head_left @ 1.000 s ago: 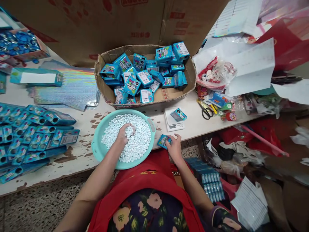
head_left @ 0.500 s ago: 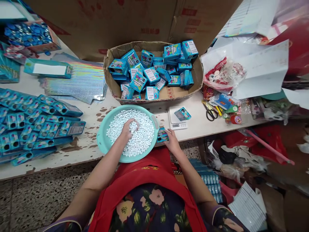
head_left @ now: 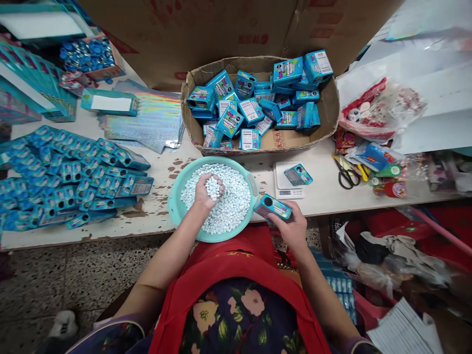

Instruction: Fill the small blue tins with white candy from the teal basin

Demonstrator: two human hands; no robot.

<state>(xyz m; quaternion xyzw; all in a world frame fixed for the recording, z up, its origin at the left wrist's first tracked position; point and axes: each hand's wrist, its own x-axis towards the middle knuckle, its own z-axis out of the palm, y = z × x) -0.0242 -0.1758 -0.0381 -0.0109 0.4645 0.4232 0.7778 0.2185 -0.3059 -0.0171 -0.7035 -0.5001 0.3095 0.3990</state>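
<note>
Cupped upward over the basin, the left hand [head_left: 208, 194] cradles a heap of white pellets [head_left: 213, 189]; the right hand [head_left: 295, 228] pinches a blue box [head_left: 275, 207]. Towards the far edge of the surface [head_left: 326, 199], a cardboard tray [head_left: 324, 135] carries loosely piled boxes [head_left: 229, 121]; any added carelessly could topple. The green basin [head_left: 175, 206] seems to jut past the near edge, so a leaning forearm [head_left: 162, 260] might tip it. Near that edge stands a scale [head_left: 279, 183] bearing another box [head_left: 298, 174], which a stray knuckle could knock off. Beside the basin, the pinched box shows a round hole [head_left: 268, 201], small against the heap: pellets meeting it hurriedly would likely scatter.
</note>
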